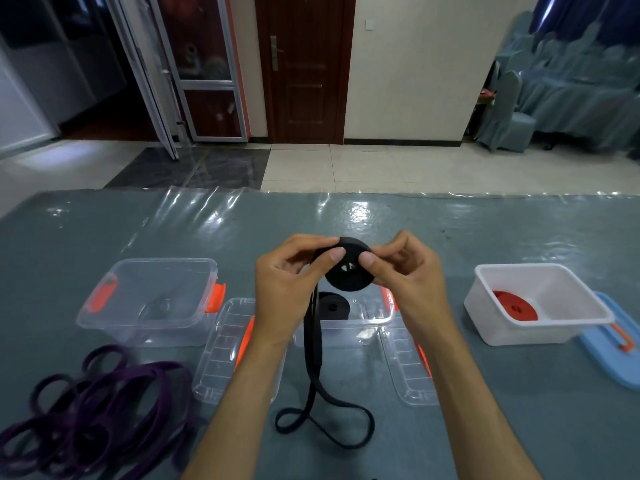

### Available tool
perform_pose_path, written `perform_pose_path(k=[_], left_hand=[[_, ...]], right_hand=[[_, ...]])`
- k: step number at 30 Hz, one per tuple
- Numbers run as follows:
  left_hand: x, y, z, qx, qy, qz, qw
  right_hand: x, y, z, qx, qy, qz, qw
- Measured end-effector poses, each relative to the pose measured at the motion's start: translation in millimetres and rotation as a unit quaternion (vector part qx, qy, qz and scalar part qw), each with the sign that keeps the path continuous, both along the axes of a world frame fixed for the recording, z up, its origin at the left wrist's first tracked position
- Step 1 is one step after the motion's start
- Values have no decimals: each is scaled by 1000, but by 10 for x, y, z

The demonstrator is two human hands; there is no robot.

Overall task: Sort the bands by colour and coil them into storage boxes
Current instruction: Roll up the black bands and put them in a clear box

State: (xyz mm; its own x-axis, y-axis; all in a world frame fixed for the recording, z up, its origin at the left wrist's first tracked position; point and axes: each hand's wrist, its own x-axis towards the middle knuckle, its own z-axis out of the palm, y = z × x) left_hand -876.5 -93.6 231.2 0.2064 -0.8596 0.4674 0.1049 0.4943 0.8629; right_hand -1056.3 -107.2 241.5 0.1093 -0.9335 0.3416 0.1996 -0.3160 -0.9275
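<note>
Above the middle of the table I hold a partly rolled black band [349, 271]. My left hand [291, 278] and my right hand [405, 268] both pinch the black coil from either side. Its loose tail [313, 344] hangs down and loops on the table. Under the coil stands a clear box [360, 323] with another black coil [334, 304] inside. A clear box [149, 299] at the left holds a dark coil, seen dimly. The white box [540, 303] at the right holds a red coil [516, 304]. Several purple bands [93, 403] lie heaped at the front left.
Two clear lids with orange clips lie flat, one [225, 351] left of my arms and one [412, 368] right of them. A blue lid [613, 344] sits beside the white box. The table [485, 237] wears a glossy plastic cover; tiled floor and a door lie beyond.
</note>
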Motion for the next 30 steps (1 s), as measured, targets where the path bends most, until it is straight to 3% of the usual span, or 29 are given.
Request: perform_pose_path(k=[5,10,15,19,30], left_hand=[[7,17,3,31,6,-20,999],[22,8,6,21,-6,-30,999],[33,7,-17,34,-19,-68,997],[23,16,-22,38,-32,-49,998],[-20,11,-62,29,3,-49,998]], right_hand=[[5,-5,-12,-22,-1,-47,999],[-31,17,-8,5,20,18,1000],[-42,20,-18,-27,17,-40,999],[-87,17,-23,3,28,-12,1000],[-99,31,23,-25,19,-27,999]])
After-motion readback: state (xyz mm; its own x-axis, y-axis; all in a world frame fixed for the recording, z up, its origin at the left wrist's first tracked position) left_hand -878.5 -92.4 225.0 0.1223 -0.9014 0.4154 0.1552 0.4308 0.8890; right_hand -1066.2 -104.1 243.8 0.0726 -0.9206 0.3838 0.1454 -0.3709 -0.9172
